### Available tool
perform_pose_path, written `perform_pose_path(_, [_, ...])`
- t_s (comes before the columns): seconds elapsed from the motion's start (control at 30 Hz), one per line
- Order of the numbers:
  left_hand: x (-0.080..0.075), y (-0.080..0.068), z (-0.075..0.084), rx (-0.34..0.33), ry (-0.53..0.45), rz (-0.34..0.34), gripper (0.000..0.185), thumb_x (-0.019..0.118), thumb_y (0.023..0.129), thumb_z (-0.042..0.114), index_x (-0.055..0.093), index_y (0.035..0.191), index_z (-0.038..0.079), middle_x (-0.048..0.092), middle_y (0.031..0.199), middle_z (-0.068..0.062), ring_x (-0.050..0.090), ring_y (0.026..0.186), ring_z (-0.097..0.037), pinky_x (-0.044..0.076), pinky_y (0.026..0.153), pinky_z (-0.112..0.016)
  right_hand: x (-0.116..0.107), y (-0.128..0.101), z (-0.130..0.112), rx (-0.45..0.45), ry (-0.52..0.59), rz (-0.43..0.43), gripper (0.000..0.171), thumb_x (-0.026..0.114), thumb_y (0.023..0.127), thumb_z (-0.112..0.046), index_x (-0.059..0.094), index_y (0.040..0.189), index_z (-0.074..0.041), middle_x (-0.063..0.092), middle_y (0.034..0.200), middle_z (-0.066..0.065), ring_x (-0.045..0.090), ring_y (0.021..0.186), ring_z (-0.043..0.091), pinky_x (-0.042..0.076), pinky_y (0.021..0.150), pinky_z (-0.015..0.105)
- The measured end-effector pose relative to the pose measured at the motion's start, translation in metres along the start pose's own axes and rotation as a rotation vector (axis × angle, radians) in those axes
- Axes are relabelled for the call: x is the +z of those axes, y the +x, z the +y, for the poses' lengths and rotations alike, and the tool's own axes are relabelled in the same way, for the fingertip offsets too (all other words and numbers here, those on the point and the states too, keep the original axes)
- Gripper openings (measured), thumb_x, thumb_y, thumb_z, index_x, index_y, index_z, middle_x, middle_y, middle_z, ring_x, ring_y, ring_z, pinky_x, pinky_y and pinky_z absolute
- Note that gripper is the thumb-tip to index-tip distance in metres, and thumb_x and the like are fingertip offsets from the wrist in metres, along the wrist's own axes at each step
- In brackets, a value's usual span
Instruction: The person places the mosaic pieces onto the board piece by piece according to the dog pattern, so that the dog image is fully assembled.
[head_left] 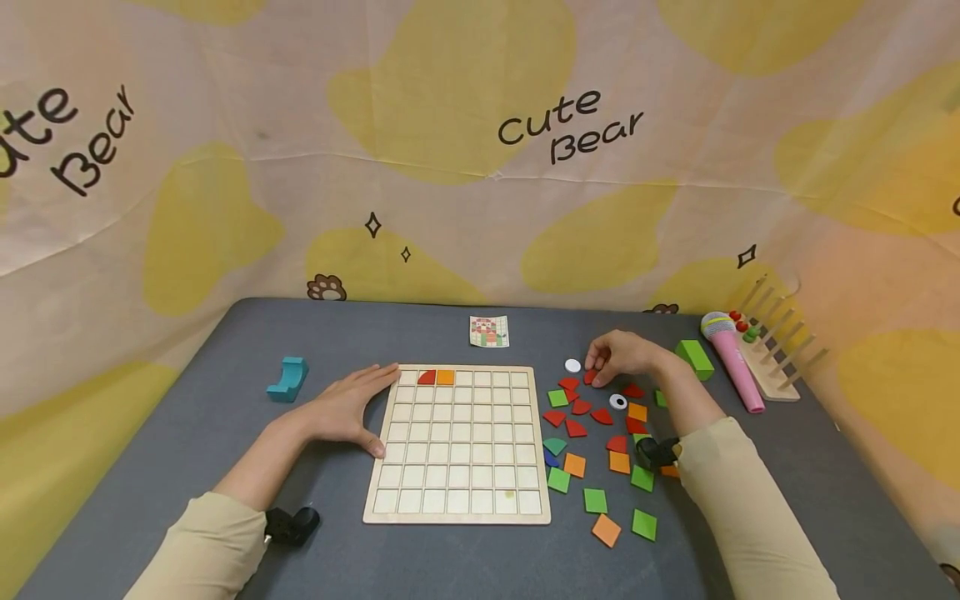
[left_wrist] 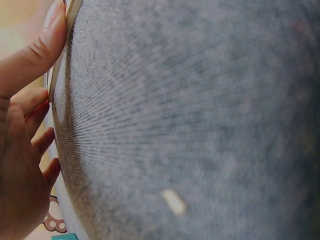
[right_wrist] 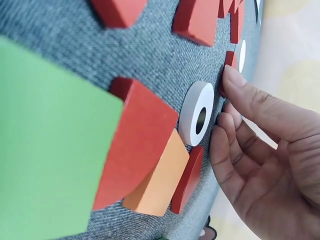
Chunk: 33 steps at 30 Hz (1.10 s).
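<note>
red piece (head_left: 590,377), white ring (head_left: 618,402), grey cloth (head_left: 225,392)

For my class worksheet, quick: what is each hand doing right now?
Left hand: open, flat against the wooden grid board.
Right hand: fingers on a red tile.

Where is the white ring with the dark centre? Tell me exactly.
In the head view the white ring lies on the grey table, right of the grid board, among the red pieces just below the right hand.
</note>
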<state>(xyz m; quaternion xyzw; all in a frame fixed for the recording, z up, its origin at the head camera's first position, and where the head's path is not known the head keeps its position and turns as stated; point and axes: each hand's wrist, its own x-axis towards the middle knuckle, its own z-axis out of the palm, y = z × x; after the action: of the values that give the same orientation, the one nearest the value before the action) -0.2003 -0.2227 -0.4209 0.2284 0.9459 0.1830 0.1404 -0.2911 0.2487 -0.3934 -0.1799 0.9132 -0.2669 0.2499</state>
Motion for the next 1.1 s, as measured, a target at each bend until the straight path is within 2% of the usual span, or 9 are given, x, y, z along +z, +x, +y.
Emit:
perform_pose_path(0.27, [0.000, 0.000, 0.000, 0.003, -0.002, 0.002, 0.127, 0.088, 0.057, 0.059, 0.028, 0.156, 0.009, 0.024, 0.165, -0.013, 0.021, 0.150, -0.046, 0.023, 0.108, -0.076, 0.000, 0.000, -0.001, 0.029, -0.062, 0.025, 0.021, 0.083, 0.078, -0.014, 0.067, 0.089, -0.006, 0.062, 0.078, 0.002, 0.053, 0.075, 0.016, 0.043, 0.071, 0.028])
perform_pose_path(0.47, [-0.001, -0.001, 0.002, 0.005, -0.007, 0.002, 0.126, 0.089, 0.057, 0.058, 0.027, 0.156, 0.009, 0.024, 0.165, -0.013, 0.021, 0.150, -0.046, 0.022, 0.108, -0.076, -0.001, -0.001, -0.001, 0.052, -0.045, 0.019, 0.022, 0.082, 0.079, -0.014, 0.067, 0.092, -0.006, 0.056, 0.071, 0.000, 0.052, 0.070, 0.016, 0.043, 0.068, 0.028])
perform_pose_path(0.67, [-0.002, -0.002, 0.001, 0.009, -0.010, 0.004, 0.126, 0.089, 0.057, 0.058, 0.027, 0.157, 0.009, 0.024, 0.165, -0.014, 0.021, 0.150, -0.047, 0.023, 0.107, -0.077, -0.003, -0.004, -0.006, 0.062, -0.057, 0.019, 0.011, 0.078, 0.083, -0.013, 0.071, 0.089, -0.007, 0.059, 0.070, -0.001, 0.055, 0.071, 0.015, 0.049, 0.069, 0.026])
perform_pose_path(0.8, [-0.001, -0.002, 0.000, 0.007, -0.011, 0.003, 0.126, 0.089, 0.058, 0.057, 0.028, 0.156, 0.009, 0.024, 0.165, -0.014, 0.021, 0.150, -0.047, 0.022, 0.108, -0.077, -0.004, -0.006, -0.012, 0.041, -0.060, 0.027, 0.008, 0.076, 0.085, -0.012, 0.070, 0.089, -0.007, 0.063, 0.075, 0.001, 0.057, 0.072, 0.016, 0.050, 0.069, 0.026])
perform_pose_path(1.1, [-0.001, -0.002, 0.002, 0.004, -0.010, 0.004, 0.125, 0.089, 0.058, 0.057, 0.028, 0.156, 0.009, 0.024, 0.165, -0.014, 0.021, 0.150, -0.046, 0.023, 0.108, -0.076, 0.003, -0.003, -0.042, -0.069, 0.002, 0.103, 0.011, 0.076, 0.084, -0.011, 0.068, 0.089, -0.006, 0.071, 0.079, 0.006, 0.061, 0.068, 0.017, 0.050, 0.066, 0.028])
